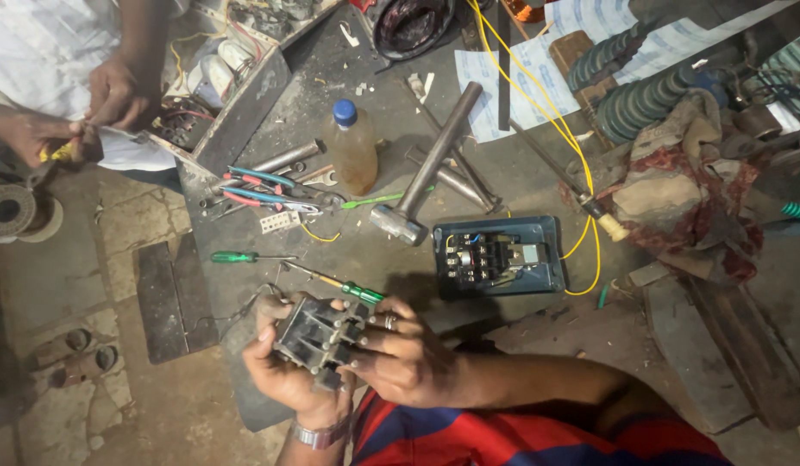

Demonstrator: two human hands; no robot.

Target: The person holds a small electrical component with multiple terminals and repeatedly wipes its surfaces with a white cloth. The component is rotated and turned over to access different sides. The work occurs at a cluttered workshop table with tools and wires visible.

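My left hand, with a metal watch on its wrist, cradles a dark grey electrical switch block from below and from the left. My right hand, a ring on one finger, grips the same block from the right, fingertips pressed on its top face. The block is held just off the near edge of the dark workbench. A green-handled screwdriver lies on the bench right behind the block, nearly touching my fingers.
On the bench lie a second green screwdriver, pliers, a blue-capped plastic bottle, a hammer, an open switch box with yellow wire, and a rag. Another person's hands work at the upper left.
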